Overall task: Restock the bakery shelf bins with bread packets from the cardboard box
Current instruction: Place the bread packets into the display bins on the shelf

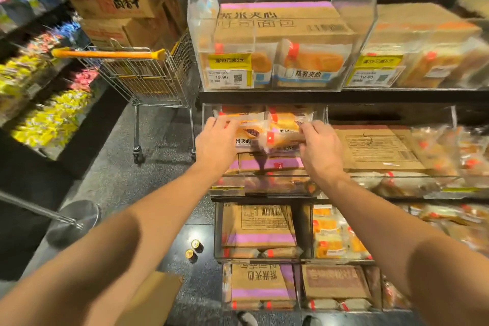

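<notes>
Both my hands reach into a clear acrylic bin (pixel 264 188) on the middle shelf. My left hand (pixel 215 141) grips a clear bread packet (pixel 246 131) with a purple filling and dark lettering. My right hand (pixel 321 147) pinches a second bread packet (pixel 283 135) beside it. Both packets sit above a cardboard box (pixel 270 164) with a pink stripe that lies inside the bin. More packets show at the bin's back.
A wire shopping cart (pixel 148 74) with an orange handle, loaded with cardboard boxes (pixel 119 0), stands left of the shelf. Bins above, below and to the right hold bread packets and cardboard. Two small dark cans (pixel 194 250) lie on the floor. A cardboard flap (pixel 156 296) is near my left arm.
</notes>
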A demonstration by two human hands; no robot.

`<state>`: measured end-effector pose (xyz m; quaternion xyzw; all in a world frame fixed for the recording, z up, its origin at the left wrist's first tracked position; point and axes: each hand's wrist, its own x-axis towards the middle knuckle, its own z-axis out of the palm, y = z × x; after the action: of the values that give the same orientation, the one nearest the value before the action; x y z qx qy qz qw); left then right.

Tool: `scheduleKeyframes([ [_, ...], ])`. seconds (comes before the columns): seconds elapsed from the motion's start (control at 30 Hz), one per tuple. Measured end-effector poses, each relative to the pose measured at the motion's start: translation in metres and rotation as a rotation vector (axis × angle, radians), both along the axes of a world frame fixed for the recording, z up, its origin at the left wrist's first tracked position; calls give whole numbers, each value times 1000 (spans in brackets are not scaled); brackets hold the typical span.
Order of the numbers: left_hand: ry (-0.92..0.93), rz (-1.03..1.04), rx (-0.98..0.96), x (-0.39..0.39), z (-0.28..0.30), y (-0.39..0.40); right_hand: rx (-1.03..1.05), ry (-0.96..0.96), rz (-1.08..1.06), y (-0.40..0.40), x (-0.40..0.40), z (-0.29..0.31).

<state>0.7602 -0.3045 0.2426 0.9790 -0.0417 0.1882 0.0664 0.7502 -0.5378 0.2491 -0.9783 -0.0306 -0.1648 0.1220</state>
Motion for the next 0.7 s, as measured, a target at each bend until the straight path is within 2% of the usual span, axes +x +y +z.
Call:
scheduleKeyframes([
  [0.1, -151, -11, 121, -1, -9, -1, -218, -21, -43, 4, 12, -2],
  [0.2, -215, -40, 120, -8, -13, -9, -265, -25, -105, 10, 14, -4],
  [0.3, -90, -93, 8, -15, -18, -18, -167, -68, -60, 20, 7, -8],
  [0.4, 129, -87, -42, -20, -18, -22, -49, 149, 56, 29, -1, -15],
  [0.5, 174, -84, -47, -21, -19, -20, -21, 334, 95, 33, -3, -13],
  [0.7, 166, -85, -110, -21, -22, -18, 73, 412, 57, 33, 1, -13],
])
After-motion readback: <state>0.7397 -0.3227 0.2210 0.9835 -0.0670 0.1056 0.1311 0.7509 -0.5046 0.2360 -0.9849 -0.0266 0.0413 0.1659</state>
